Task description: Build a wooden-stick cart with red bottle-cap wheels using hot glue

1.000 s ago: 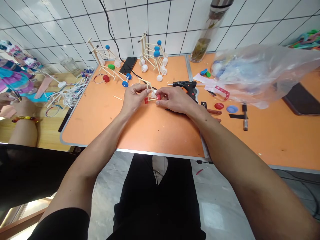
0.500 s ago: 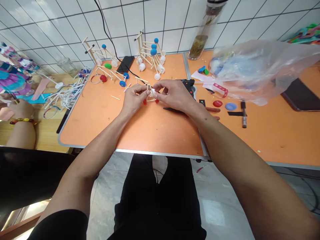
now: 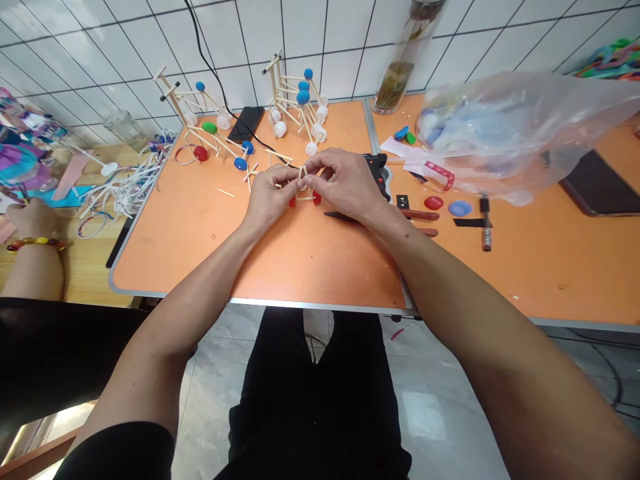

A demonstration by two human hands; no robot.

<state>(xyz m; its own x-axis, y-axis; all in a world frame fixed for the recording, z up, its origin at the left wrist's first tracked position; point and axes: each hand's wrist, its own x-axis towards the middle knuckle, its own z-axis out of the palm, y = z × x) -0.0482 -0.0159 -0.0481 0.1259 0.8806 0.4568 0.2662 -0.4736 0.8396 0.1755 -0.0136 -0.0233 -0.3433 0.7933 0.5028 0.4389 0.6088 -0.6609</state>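
Both hands meet over the orange table around a small wooden stick frame (image 3: 304,197) with red caps at its lower corners. My left hand (image 3: 273,195) pinches the frame's left side between thumb and fingers. From the other side my right hand (image 3: 343,183) closes thumb against fingertips near the top of the frame, hiding part of it. Loose wooden sticks (image 3: 227,193) lie left of my left hand. Behind stand two larger stick models, one with blue and white caps (image 3: 303,97), the other with a green cap (image 3: 209,127) and a red one.
A glue gun (image 3: 377,173) and red-handled pliers (image 3: 420,215) lie by my right hand. Farther right are a red cap (image 3: 433,203), a marker (image 3: 486,223), a plastic bag (image 3: 500,127) and a phone (image 3: 603,183). At left, a co-worker's hand (image 3: 33,217) works near white cords (image 3: 133,183).
My right hand has shifted from the frame's right red cap up to its top, closer to my left hand. The left hand keeps its hold. The camera view has drifted slightly.
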